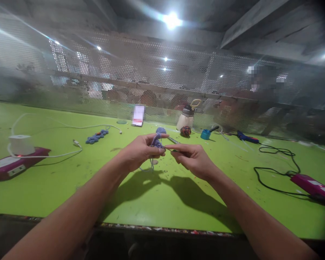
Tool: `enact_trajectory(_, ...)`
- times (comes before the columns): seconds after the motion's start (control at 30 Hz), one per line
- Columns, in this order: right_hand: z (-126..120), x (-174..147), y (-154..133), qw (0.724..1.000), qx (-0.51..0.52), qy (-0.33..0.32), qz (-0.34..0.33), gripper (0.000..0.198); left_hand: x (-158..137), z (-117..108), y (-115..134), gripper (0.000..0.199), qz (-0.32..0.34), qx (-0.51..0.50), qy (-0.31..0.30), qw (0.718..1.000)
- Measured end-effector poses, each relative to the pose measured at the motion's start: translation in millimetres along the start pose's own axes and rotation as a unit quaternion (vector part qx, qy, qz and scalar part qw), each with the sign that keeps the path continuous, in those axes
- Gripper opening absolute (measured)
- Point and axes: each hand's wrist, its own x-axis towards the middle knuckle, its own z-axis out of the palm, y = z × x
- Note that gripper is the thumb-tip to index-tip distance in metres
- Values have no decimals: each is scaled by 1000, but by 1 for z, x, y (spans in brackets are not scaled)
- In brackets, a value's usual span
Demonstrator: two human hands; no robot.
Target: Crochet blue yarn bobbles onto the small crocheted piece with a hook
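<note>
Over the middle of the green table, my left hand [143, 150] pinches a small blue-purple crochet piece [157, 141], its index finger stretched out with yarn around it. Loose yarn ends [152, 164] hang below that hand. My right hand [192, 157] is closed on a slim crochet hook [173, 140], whose grey shaft shows above the index finger. Its tip cannot be made out clearly. Both hands nearly meet at the piece. Just behind my left fingers is a ball of blue-purple yarn [160, 130].
A finished-looking blue crochet strip [97, 136] lies left. Behind stand a phone [138, 115], a bottle [186, 117], a dark multicoloured yarn ball [185, 131] and a teal container [205, 134]. Magenta power strips [315, 187] with cables lie at both sides; a perforated screen [151, 79] borders the back.
</note>
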Motion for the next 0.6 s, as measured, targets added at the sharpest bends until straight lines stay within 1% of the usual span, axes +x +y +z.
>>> enact_trajectory(0.1, -3, 0, -2, 1000, -7, -8, 0, 31, 0, -4, 0, 67, -11, 15, -22, 1000)
enact_trajectory(0.23, -9, 0, -1, 1000, -2, -27, -1, 18, -2, -7, 2, 70, -17, 31, -45, 998)
enact_trajectory(0.3, -12, -1, -2, 999, -3, -31, -10, 15, -4, -7, 4, 71, -16, 37, -52, 998)
enact_trajectory(0.5, -23, -4, -8, 995, -50, -21, -82, 11, -8, -10, 9, 78, 5, 29, -95, 995)
enact_trajectory(0.6, -27, -5, -12, 991, -55, -20, -122, 10, -9, -11, 10, 75, 12, 15, -126, 992)
